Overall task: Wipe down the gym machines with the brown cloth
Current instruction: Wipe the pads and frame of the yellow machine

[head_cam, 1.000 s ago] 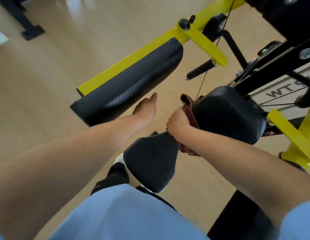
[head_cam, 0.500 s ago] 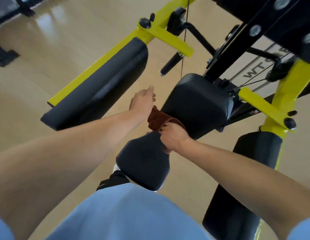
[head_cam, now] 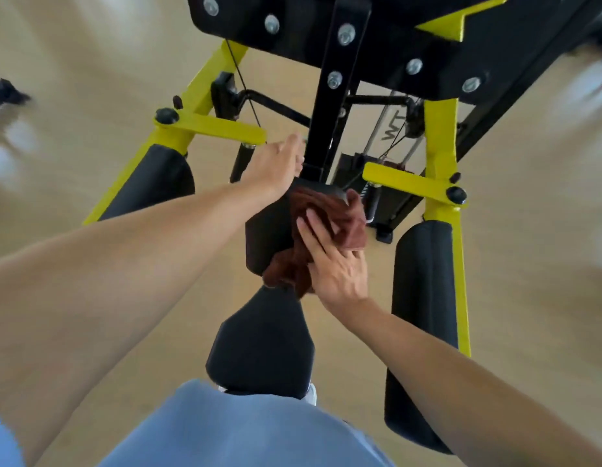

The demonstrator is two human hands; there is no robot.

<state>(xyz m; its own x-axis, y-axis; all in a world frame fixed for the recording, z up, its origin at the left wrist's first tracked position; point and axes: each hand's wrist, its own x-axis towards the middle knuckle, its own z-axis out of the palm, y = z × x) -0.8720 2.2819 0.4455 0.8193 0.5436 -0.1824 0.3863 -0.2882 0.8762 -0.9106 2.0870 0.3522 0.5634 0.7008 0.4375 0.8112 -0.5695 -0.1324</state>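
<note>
A yellow and black gym machine fills the view. Its black back pad (head_cam: 267, 230) stands in the middle, above the black seat (head_cam: 262, 348). The brown cloth (head_cam: 326, 214) lies bunched over the pad's right side. My right hand (head_cam: 333, 261) presses flat on the cloth with fingers spread. My left hand (head_cam: 279, 166) rests against the pad's top left edge by the black upright post (head_cam: 333, 96), fingers extended, holding nothing.
Two black arm pads hang on yellow arms: the left arm pad (head_cam: 151, 187) and the right arm pad (head_cam: 424, 325). A black bolted plate (head_cam: 377, 45) spans overhead. Cables and a weight stack sit behind the post. Light wooden floor (head_cam: 90, 96) surrounds the machine.
My right hand has shifted from the pad's lower left to its right side, opening flat on the cloth. My left hand has risen to the pad's top. The view has swung to face the machine squarely.
</note>
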